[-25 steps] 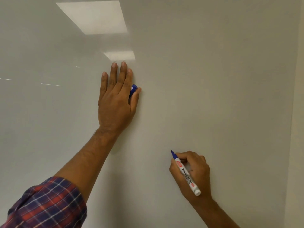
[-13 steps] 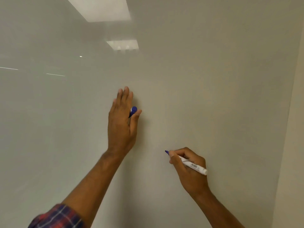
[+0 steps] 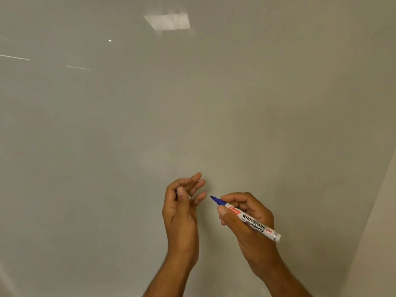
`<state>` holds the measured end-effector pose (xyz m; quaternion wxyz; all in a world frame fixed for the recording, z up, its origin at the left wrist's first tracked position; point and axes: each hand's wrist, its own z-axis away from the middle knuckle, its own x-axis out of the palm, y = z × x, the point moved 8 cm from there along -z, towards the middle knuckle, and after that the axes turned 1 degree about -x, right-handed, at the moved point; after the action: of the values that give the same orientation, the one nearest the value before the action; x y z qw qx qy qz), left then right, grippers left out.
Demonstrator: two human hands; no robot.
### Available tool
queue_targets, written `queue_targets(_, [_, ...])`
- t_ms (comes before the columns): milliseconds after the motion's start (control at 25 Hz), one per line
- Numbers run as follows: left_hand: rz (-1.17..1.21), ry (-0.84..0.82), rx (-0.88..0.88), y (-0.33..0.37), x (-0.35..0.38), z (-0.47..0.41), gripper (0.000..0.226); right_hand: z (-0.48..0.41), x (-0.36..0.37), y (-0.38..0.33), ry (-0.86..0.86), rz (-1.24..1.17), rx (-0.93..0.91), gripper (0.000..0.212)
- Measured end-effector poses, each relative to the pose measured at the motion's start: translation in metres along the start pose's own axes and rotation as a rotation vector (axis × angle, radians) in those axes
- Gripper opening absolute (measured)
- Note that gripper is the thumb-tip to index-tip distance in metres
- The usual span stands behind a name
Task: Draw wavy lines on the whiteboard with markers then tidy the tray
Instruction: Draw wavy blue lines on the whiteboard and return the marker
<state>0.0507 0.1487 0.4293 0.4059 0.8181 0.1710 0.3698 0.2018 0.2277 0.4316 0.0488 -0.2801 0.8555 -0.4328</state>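
Note:
A glossy whiteboard (image 3: 214, 103) fills the view, with no lines showing on it. My right hand (image 3: 250, 224) grips an uncapped blue whiteboard marker (image 3: 252, 221), white-bodied, its tip pointing up-left just off the board. My left hand (image 3: 182, 213) hovers right beside that tip, thumb pressing the blue marker cap (image 3: 176, 193) against the fingers; only a sliver of the cap shows. The other fingers are loosely spread. The two hands are a few centimetres apart.
The board's right edge meets a beige wall (image 3: 377, 232) at the lower right. Ceiling lights reflect at the top of the board (image 3: 167, 21). No tray is in view.
My left hand has left the board and come down to the right, next to the marker tip, still with the cap. The right hand has turned the marker so its label faces me.

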Motion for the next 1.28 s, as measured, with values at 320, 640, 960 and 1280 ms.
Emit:
queue_targets(320, [0.488,0.076,-0.489,-0.04,-0.007,0.054,0.023,0.044,0.01,0.024,-0.123,-0.014,0.101,0.028])
queue_targets(640, [0.392,0.083,-0.532,-0.055,-0.012,0.076,0.03,0.068,0.007,0.036,-0.144,0.014,0.133,0.023])
queue_targets(960, [0.247,0.099,-0.556,-0.074,-0.008,0.105,0.032,0.088,-0.01,0.05,-0.152,0.044,0.194,0.015])
queue_targets(1280, [0.201,0.141,-0.534,-0.09,0.015,0.13,0.03,0.103,-0.041,0.058,-0.137,-0.039,0.237,0.008])
